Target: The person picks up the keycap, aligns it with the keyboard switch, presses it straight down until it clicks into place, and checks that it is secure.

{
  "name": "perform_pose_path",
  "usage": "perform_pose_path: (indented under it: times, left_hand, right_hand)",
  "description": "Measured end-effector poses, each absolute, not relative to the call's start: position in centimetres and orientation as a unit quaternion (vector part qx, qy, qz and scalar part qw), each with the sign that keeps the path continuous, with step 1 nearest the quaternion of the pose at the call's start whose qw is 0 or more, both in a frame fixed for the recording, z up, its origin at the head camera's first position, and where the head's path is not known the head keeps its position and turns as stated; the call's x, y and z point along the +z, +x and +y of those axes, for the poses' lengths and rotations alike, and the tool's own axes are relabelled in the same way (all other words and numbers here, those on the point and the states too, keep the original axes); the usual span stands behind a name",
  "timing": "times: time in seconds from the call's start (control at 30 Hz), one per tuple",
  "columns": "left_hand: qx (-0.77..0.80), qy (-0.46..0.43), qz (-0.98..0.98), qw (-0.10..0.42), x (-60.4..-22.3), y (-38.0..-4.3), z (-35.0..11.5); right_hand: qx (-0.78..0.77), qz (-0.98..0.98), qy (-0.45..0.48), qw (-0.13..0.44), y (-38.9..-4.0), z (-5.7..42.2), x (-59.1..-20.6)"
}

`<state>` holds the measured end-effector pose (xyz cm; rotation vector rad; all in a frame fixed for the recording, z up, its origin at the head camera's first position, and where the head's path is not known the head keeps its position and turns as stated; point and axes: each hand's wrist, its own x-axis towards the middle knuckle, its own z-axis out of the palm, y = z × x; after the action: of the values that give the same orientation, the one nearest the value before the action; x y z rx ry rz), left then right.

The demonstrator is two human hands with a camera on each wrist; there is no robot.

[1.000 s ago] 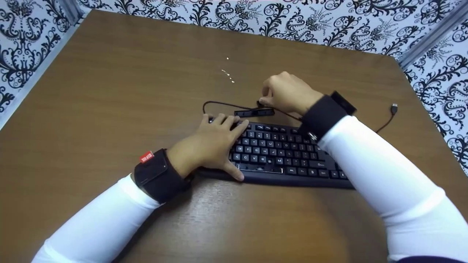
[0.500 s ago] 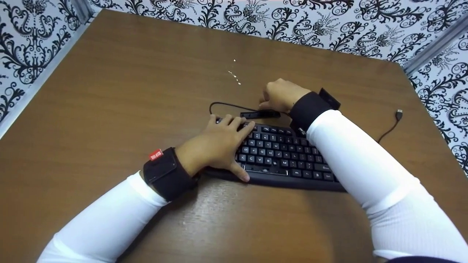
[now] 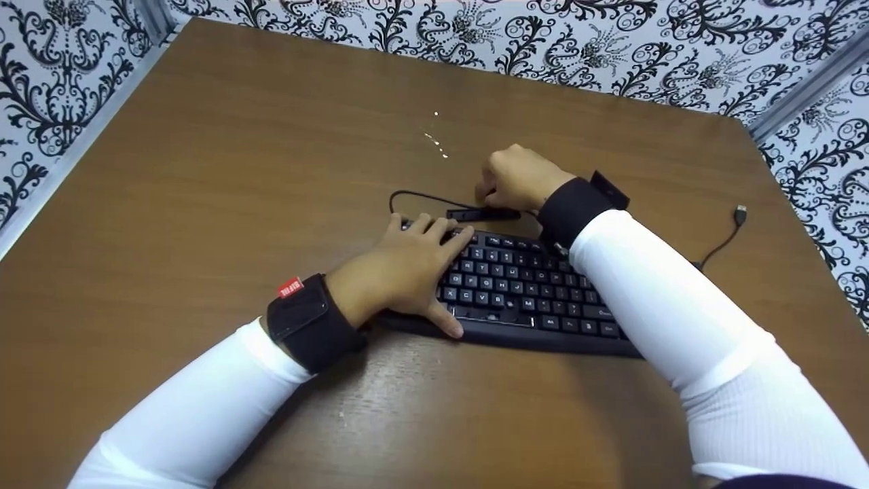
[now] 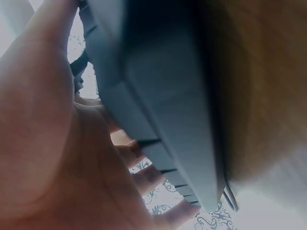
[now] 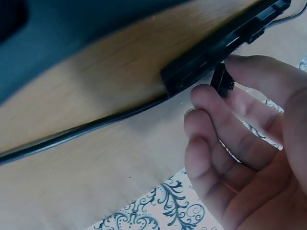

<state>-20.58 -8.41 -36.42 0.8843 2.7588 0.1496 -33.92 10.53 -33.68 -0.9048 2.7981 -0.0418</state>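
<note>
A black keyboard [image 3: 519,292] lies on the wooden table. My left hand [image 3: 414,268] is spread over its left end, thumb on the front edge and fingers reaching to the back edge; the left wrist view shows the palm [image 4: 72,143] beside the keyboard's end. At the front row, the long spacebar slot is bare. A loose black spacebar [image 3: 478,214], underside up, lies behind the keyboard. Just beyond it, my right hand [image 3: 519,178] pinches a small black keycap [image 5: 221,80] between thumb and index finger, right by the spacebar in the right wrist view.
The keyboard's cable [image 3: 428,194] loops behind it and passes by the spacebar. Its USB plug [image 3: 740,215] lies to the right. Several small white specks [image 3: 436,145] dot the table [image 3: 271,136] farther back. Patterned wall panels [image 3: 461,30] border the table.
The head view has shifted slightly. My right hand has moved a little left and nearer to the spacebar, with the keycap still pinched. My left hand stays on the keyboard.
</note>
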Motion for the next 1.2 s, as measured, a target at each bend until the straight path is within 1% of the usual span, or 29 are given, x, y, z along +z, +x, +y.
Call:
perform_pose_path:
  times: [0.3, 0.57, 0.87, 1.2]
  left_hand:
    - [0.045, 0.301, 0.945, 0.123, -36.7, -20.6, -8.5]
    - [0.039, 0.301, 0.945, 0.122, -36.4, -20.7, -8.2]
    - [0.053, 0.304, 0.943, 0.125, -36.6, -20.7, -8.4]
    - [0.052, 0.302, 0.944, 0.124, -36.8, -20.7, -8.4]
  right_hand:
    - [-0.075, 0.94, -0.327, 0.069, -30.9, 10.7, -33.0]
    - [-0.136, 0.927, -0.348, 0.032, -27.3, 12.5, -32.3]
    - [-0.17, 0.907, -0.385, 0.025, -24.2, 14.5, -32.9]
    - [-0.177, 0.891, -0.416, 0.025, -22.0, 14.5, -34.2]
